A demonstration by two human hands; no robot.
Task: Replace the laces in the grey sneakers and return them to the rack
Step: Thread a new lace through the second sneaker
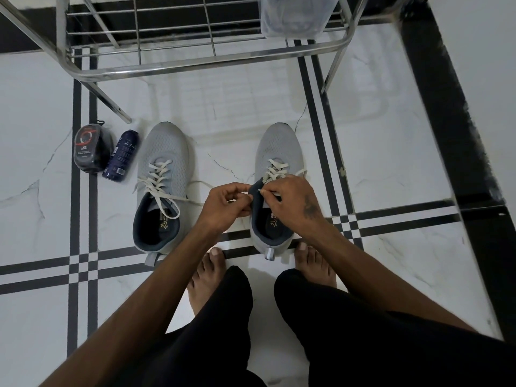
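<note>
Both hands' fingers (242,191) pinch lace (275,170) on right sneaker (276,152).

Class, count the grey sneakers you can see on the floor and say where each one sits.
2. One grey sneaker lies left of the hands, beside the dark can. The other sneaker is under both hands, left hand and right hand, working its lace.

Both hands, left (223,203) and right (290,199), meet with fingers pinched.

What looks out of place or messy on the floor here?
The dark blue spray can lies on its side beside a round packaged item, left of the left sneaker, whose untied laces trail loose. Nothing looks spilled or damaged.
</note>
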